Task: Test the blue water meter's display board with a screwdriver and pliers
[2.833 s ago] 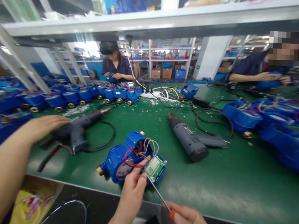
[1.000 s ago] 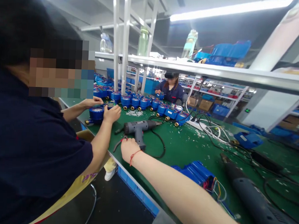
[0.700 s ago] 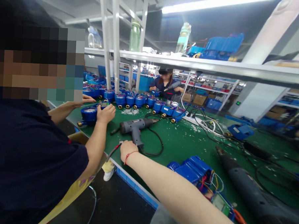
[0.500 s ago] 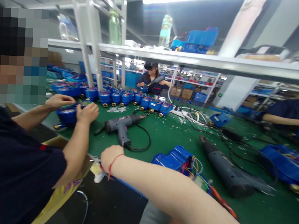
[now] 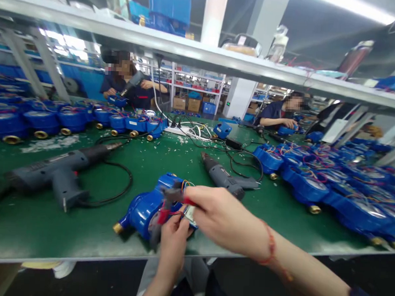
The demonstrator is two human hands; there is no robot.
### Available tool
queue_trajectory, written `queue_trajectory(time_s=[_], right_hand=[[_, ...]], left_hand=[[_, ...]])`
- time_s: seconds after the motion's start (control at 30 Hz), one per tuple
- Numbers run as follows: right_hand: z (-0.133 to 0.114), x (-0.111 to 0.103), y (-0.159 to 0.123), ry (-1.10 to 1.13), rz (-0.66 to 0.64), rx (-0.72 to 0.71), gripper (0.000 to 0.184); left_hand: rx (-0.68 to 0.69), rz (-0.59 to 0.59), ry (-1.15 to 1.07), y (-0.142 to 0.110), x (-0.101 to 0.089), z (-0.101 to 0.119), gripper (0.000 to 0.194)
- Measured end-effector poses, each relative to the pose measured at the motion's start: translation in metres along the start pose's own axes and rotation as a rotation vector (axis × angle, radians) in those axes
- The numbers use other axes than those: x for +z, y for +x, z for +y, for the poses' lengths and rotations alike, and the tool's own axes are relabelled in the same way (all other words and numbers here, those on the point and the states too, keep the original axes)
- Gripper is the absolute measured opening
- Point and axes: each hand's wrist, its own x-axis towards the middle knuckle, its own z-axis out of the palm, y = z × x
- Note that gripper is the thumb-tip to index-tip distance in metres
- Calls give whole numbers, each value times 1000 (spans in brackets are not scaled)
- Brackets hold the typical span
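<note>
red-gripped pliers (image 5: 173,195), newly over glossy blue meter (image 5: 142,212)

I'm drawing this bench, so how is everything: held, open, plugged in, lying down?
Pliers: in the right hand, handles spread
Near meter: open, wires showing, left hand at it
Left heat gun: on its side
Right heat gun: on its side
Power strip: plugs in it

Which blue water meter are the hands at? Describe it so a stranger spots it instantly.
On the green workbench, look at the near edge, between two grey heat guns. The blue water meter there shows a brass fitting at its left. Unlike the meters massed to both sides, it has the person's left hand on it and the right hand's pliers in front.
</note>
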Motion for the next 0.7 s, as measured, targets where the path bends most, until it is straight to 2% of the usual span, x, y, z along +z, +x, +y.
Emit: queue_trajectory(time_s=[0.07,0.1,0.2,0.3,0.4,0.5,0.57,0.63,0.7], right_hand=[[44,-10,-49,-6,14,220,18],[63,-10,-70,-95,-35,311,19],[110,3,-112,-494,-250,377,22],[138,25,-124,-566,-285,395,23],[151,42,-127,-530,-206,415,28],[153,56,-139,-467,22,339,32],[152,66,-150,-444,123,230,56],[151,74,-157,-456,130,152,78],[149,80,-161,-461,111,113,73]], left_hand=[[-87,23,-24,-6,18,-25,33],[-117,43,-35,-6,23,-32,32],[-157,98,-47,-5,25,-36,28],[-155,127,-28,-5,23,-32,23],[-140,169,-30,-7,26,-30,19],[-133,214,-33,-8,29,-30,18],[-124,232,-11,-8,29,-30,15],[-108,241,6,-7,29,-30,13],[-92,248,9,-7,27,-29,11]])
